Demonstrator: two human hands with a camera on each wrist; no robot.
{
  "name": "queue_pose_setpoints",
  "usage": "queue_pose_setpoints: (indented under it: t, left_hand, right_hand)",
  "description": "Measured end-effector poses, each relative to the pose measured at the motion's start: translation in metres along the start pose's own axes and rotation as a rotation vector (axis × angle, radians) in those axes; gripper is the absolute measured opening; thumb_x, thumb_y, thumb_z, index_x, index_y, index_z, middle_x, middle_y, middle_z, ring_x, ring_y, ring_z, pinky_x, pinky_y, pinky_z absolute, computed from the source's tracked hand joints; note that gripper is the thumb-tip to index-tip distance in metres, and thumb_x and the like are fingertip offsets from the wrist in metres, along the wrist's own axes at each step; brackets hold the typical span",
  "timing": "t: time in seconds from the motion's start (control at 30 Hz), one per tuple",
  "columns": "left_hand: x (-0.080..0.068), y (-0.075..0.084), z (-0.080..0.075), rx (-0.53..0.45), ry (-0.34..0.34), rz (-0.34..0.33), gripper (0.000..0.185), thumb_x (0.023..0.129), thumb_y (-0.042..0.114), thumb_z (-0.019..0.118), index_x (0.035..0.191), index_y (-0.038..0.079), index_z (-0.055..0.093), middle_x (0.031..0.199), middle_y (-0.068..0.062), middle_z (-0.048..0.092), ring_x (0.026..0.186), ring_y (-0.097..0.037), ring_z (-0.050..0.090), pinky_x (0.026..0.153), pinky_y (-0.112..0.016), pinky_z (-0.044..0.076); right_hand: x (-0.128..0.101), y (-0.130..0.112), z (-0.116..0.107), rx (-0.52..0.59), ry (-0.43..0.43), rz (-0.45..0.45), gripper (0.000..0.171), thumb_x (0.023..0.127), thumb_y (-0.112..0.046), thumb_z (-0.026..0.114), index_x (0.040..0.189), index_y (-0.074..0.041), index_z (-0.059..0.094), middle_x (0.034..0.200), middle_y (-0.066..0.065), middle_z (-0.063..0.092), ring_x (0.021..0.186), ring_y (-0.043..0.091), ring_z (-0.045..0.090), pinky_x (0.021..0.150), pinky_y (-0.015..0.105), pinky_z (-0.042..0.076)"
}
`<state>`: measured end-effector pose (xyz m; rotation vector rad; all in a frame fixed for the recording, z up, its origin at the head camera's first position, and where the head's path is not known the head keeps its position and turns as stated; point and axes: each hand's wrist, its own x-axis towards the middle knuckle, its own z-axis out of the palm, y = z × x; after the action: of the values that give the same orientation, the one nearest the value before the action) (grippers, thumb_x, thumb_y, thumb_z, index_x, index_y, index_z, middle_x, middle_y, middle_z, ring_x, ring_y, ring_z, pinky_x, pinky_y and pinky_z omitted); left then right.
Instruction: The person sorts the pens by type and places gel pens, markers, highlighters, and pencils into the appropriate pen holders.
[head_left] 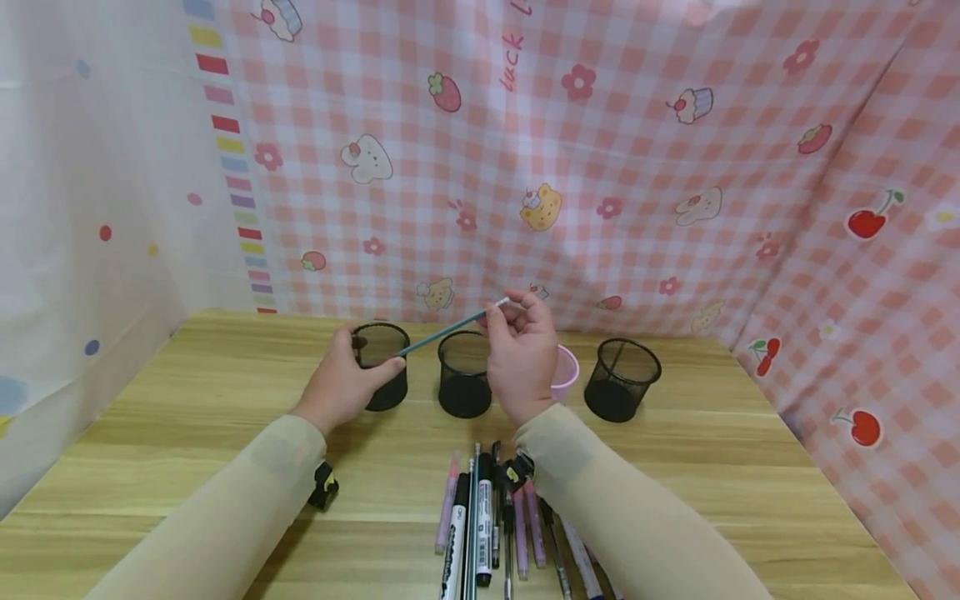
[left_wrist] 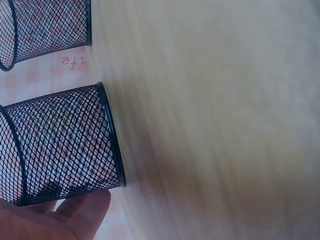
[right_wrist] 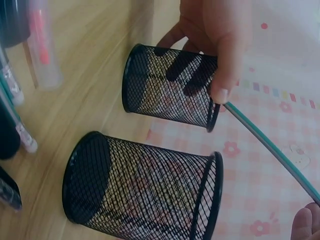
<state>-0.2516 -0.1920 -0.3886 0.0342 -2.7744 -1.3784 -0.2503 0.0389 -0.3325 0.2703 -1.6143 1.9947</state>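
The checked cloth (head_left: 480,158) reads "luck", apparently "life".

A wood-grained table (head_left: 142,433) carries three black mesh cups (head_left: 465,396), a pink cup (head_left: 567,380), pens and markers (head_left: 484,521).

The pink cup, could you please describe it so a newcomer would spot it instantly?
Far across the table, four cups stand in a row. The pink cup is partly hidden behind the right hand, left of the rightmost mesh cup. It alone is pink; the others are black mesh.
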Motion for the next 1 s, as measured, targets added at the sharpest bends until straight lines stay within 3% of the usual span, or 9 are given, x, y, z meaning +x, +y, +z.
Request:
queue_pose_setpoints:
  t: [0.13, 0.27, 0.4, 0.63, 0.77, 1.0]
  left_hand:
    - [0.0, 0.0, 0.001, -0.001, -0.001, 0.002, 0.108, 0.091, 0.07, 0.067, 0.165, 0.01, 0.016, 0.162, -0.022, 0.038, 0.148, -0.044, 0.041, 0.119, -0.064, 0.036]
    - [0.0, 0.0, 0.001, -0.003, -0.002, 0.006, 0.107, 0.092, 0.068, 0.068, 0.165, 0.01, 0.017, 0.162, -0.022, 0.038, 0.147, -0.044, 0.042, 0.119, -0.064, 0.036]
    - [0.0, 0.0, 0.001, -0.005, 0.002, 0.011, 0.105, 0.093, 0.067, 0.068, 0.165, 0.01, 0.017, 0.162, -0.022, 0.039, 0.147, -0.044, 0.043, 0.119, -0.064, 0.037]
    - [-0.001, 0.0, 0.001, -0.01, 0.001, 0.013, 0.103, 0.093, 0.067, 0.068, 0.164, 0.011, 0.019, 0.161, -0.022, 0.04, 0.145, -0.044, 0.045, 0.118, -0.064, 0.038]
    - [0.0, -0.001, 0.001, -0.011, -0.003, 0.002, 0.107, 0.091, 0.071, 0.067, 0.164, 0.011, 0.018, 0.162, -0.022, 0.039, 0.146, -0.044, 0.043, 0.118, -0.064, 0.037]
    - [0.002, -0.001, 0.002, -0.011, -0.002, 0.001, 0.108, 0.09, 0.073, 0.067, 0.164, 0.011, 0.019, 0.162, -0.021, 0.039, 0.147, -0.044, 0.043, 0.118, -0.064, 0.038]
  right_hand:
    - [-0.002, 0.004, 0.002, -0.013, -0.014, 0.022, 0.021, 0.096, 0.008, 0.068, 0.115, 0.002, 0.062, 0.087, 0.008, 0.068, 0.077, 0.018, 0.072, 0.078, 0.027, 0.064]
    - [-0.005, 0.006, 0.003, -0.048, -0.029, 0.016, 0.02, 0.097, 0.007, 0.068, 0.115, 0.002, 0.062, 0.09, 0.016, 0.07, 0.079, 0.014, 0.072, 0.08, 0.03, 0.064]
    - [-0.007, 0.008, 0.004, -0.101, -0.057, -0.024, 0.019, 0.097, 0.006, 0.068, 0.115, 0.004, 0.063, 0.094, 0.028, 0.071, 0.08, 0.011, 0.071, 0.077, 0.022, 0.061]
    - [-0.011, 0.011, 0.005, -0.178, -0.094, -0.024, 0.017, 0.098, 0.005, 0.066, 0.115, 0.004, 0.066, 0.094, 0.029, 0.071, 0.088, 0.043, 0.072, 0.073, 0.016, 0.055]
    - [-0.012, 0.013, 0.006, -0.183, -0.122, -0.004, 0.016, 0.099, 0.005, 0.066, 0.115, 0.005, 0.067, 0.097, 0.032, 0.07, 0.093, 0.053, 0.069, 0.073, 0.015, 0.054]
    - [-0.015, 0.015, 0.008, -0.229, -0.142, -0.02, 0.014, 0.098, 0.002, 0.068, 0.111, 0.005, 0.07, 0.095, 0.027, 0.074, 0.084, 0.034, 0.07, 0.072, 0.016, 0.052]
